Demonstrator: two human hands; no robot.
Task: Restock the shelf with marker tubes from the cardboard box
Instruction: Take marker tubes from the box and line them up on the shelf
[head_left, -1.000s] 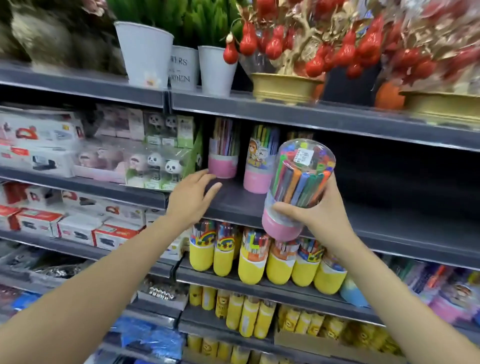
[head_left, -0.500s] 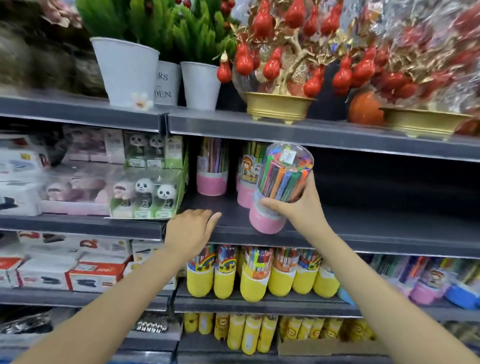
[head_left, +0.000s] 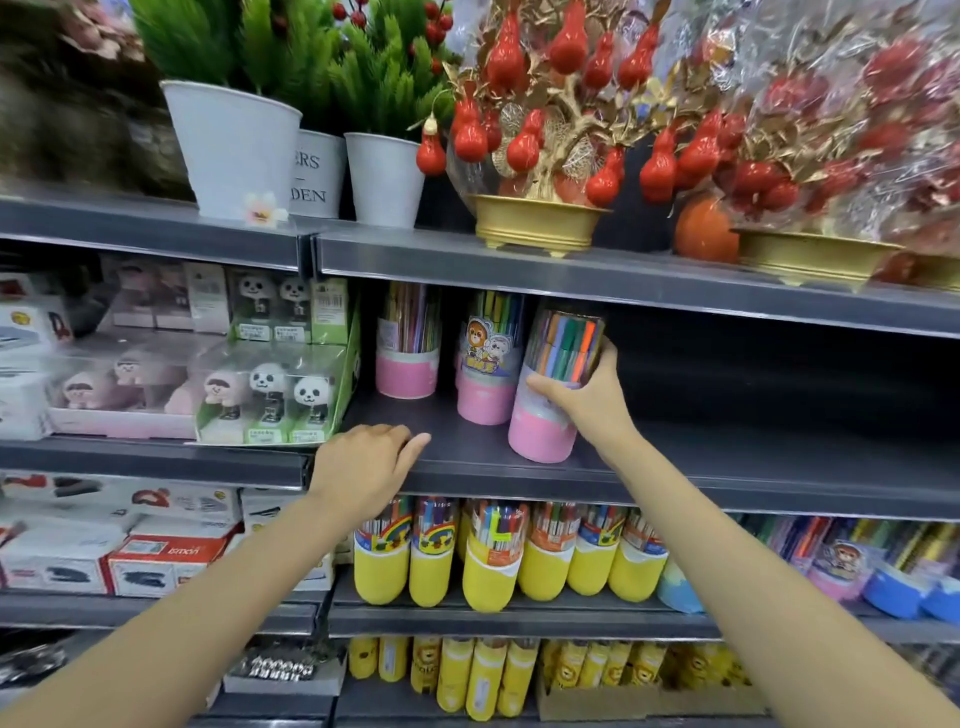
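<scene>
On the dark shelf (head_left: 727, 462), the right hand (head_left: 582, 400) curls its fingers and thumb around a marker tube (head_left: 556, 384) with a pink base, which stands upright (its base seems to meet the shelf). Just left of that hand, touching the held one, is a second pink tube (head_left: 485, 364); a third tube (head_left: 408, 345) stands farther left. At the shelf's front edge rests the left hand (head_left: 363, 467), fingers loosely extended, gripping nothing.
</scene>
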